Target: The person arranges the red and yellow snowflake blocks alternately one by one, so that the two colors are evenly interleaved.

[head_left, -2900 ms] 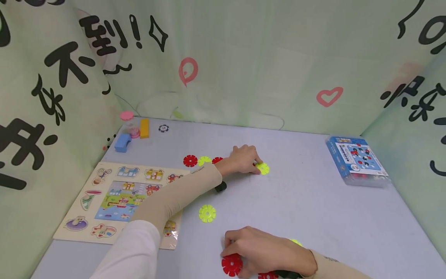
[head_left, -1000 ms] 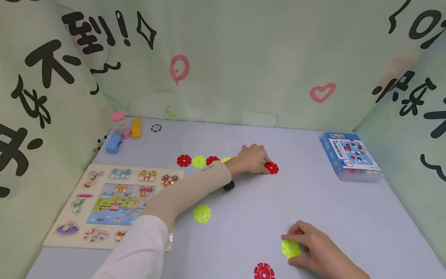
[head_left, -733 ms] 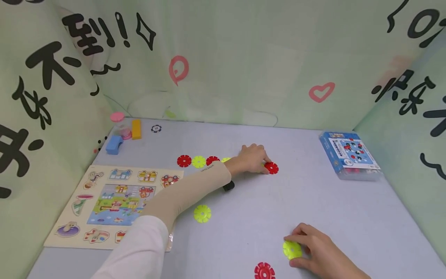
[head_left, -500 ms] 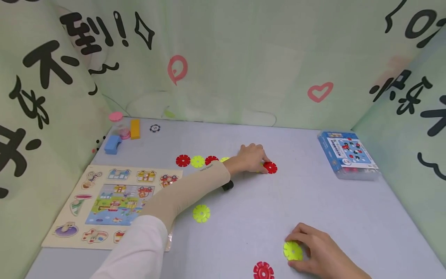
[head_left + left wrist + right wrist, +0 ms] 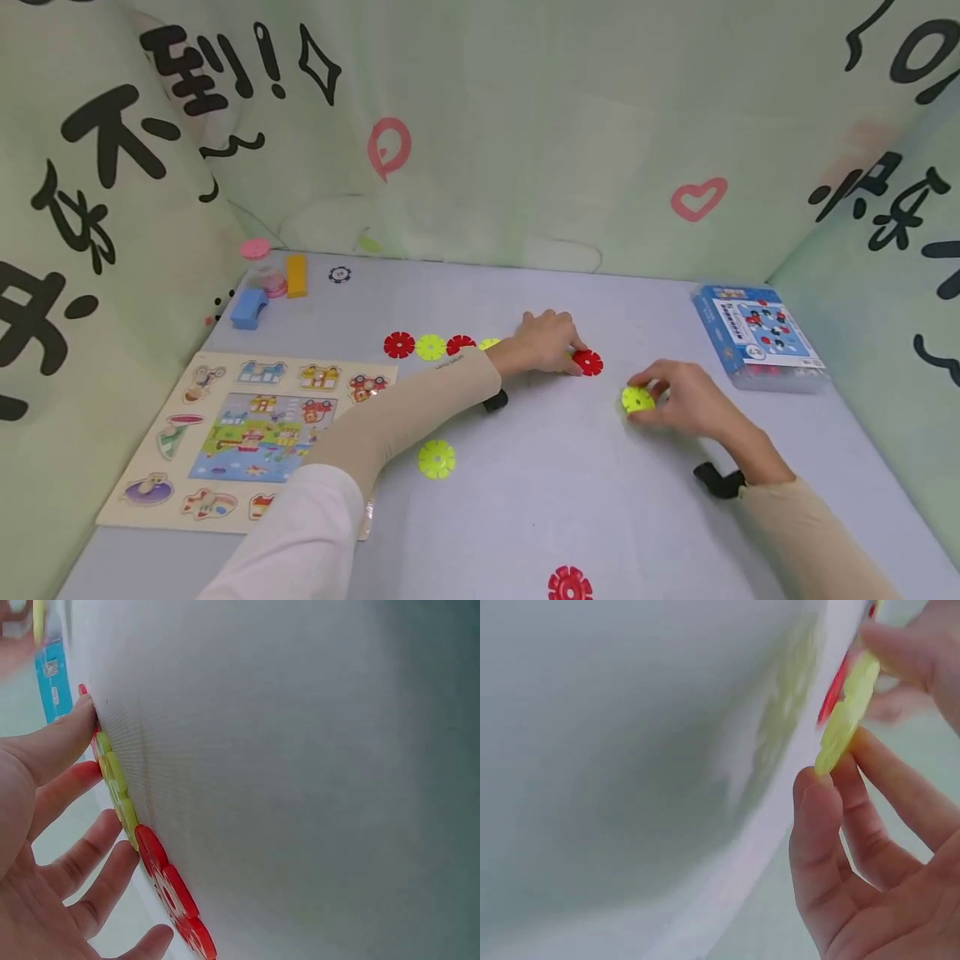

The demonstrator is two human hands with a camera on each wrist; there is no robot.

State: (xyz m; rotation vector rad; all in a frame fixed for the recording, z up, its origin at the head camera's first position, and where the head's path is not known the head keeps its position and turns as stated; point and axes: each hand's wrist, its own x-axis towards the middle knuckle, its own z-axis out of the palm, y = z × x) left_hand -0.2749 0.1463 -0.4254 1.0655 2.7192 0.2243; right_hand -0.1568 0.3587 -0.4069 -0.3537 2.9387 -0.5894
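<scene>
A row of notched flower-shaped plastic discs runs across the table, alternating red and yellow-green where it shows; my left forearm and hand cover part of it. At its right end, my left hand (image 5: 543, 340) holds the edge of a red disc (image 5: 591, 362) with thumb and index finger, the other fingers spread along the row in the left wrist view. My right hand (image 5: 686, 398) pinches a yellow-green disc (image 5: 637, 399) by its edge, tilted, to the right of that red disc. In the right wrist view this yellow-green disc (image 5: 847, 716) appears above the table surface.
A loose yellow-green disc (image 5: 437, 459) and a red disc (image 5: 570, 584) lie nearer the front. A picture puzzle board (image 5: 153, 433) is at left, partly under my left arm. A blue disc box (image 5: 761, 337) stands right. Blocks (image 5: 250, 309) and a pink-lidded jar (image 5: 262, 267) stand back left.
My right hand has carried the yellow-green disc away from the table's front, up towards the red disc at the row's end. The left hand has stayed there during the last second.
</scene>
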